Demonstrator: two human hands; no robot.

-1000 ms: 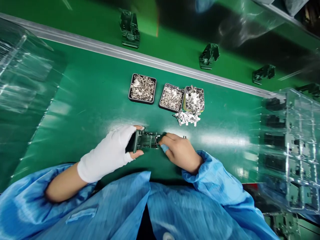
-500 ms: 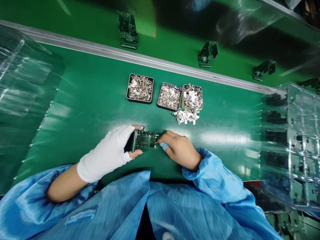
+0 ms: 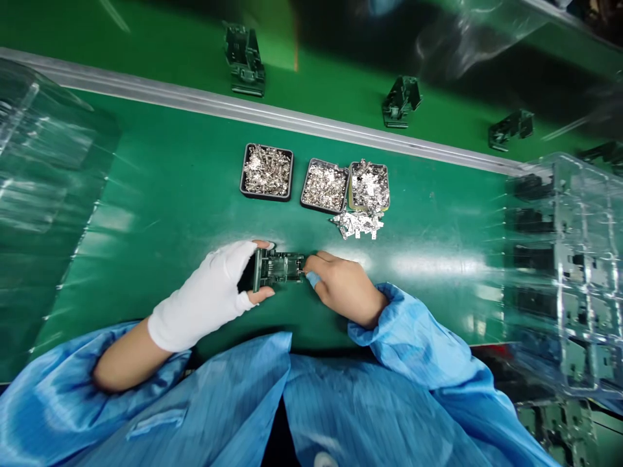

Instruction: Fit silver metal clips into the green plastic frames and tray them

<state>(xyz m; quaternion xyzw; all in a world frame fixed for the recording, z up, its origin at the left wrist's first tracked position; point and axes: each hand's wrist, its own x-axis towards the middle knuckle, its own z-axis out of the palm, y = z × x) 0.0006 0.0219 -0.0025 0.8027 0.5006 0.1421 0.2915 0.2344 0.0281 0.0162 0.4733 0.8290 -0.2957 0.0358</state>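
Note:
My left hand point(image 3: 214, 288), in a white fingerless glove, grips a dark green plastic housing point(image 3: 280, 267) by its wide end, thumb and fingers on opposite sides. My right hand point(image 3: 341, 282) has blue tape on one finger. Its fingertips are pinched together at the housing's narrow right end; whatever they hold there is too small and hidden to make out. Beyond the hands stand a black tray point(image 3: 267, 172) of small metal parts, a second tray point(image 3: 325, 186) of metal parts and a yellowish tray point(image 3: 370, 186) heaped with flat metal pieces.
Loose metal pieces point(image 3: 359, 224) lie before the yellowish tray. A metal rail point(image 3: 195, 117) crosses the green table, with several similar housings point(image 3: 244, 61) behind it. Clear plastic trays point(image 3: 564, 279) filled with parts are stacked at the right, and clear plastic packaging point(image 3: 48, 168) sits at the left.
The right fingertips have closed in against the housing's narrow end and cover more of it. My left hand keeps its hold. The whole view has shifted slightly.

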